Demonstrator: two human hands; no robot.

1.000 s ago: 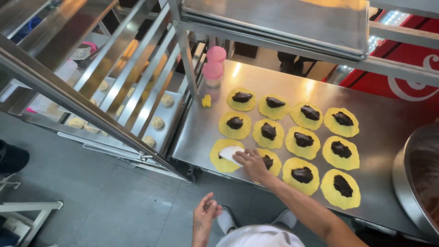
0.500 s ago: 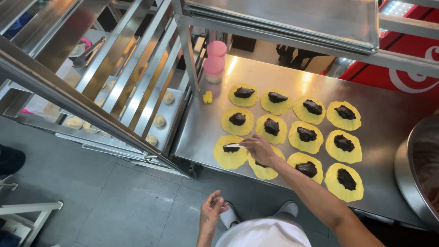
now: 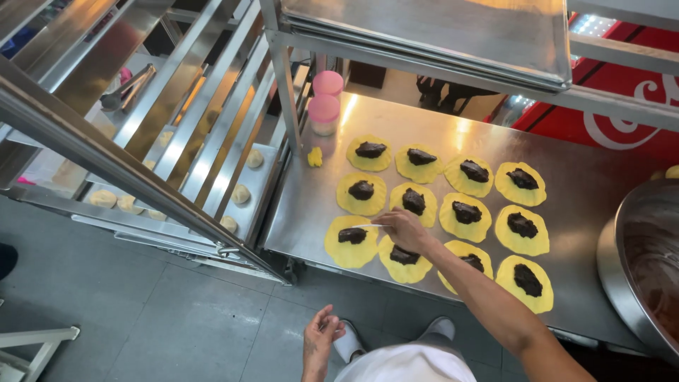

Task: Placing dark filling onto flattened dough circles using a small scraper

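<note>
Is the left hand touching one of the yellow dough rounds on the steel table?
No, the left hand hangs low over the grey floor, apart from the steel table and its yellow dough rounds.

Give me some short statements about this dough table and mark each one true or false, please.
1. The right hand holds a thin white spatula over the yellow dough round nearest the rack. True.
2. The left hand rests on the steel table. False: it hangs below the table edge, above the grey floor, holding nothing.
3. Every yellow round in view carries a dark filling. True.
4. The two pink-lidded containers stand in the middle of the rounds. False: they stand at the far corner of the table, beside the shelf post.
5. The big metal bowl sits at the rack side of the table. False: it sits at the opposite end.
</note>
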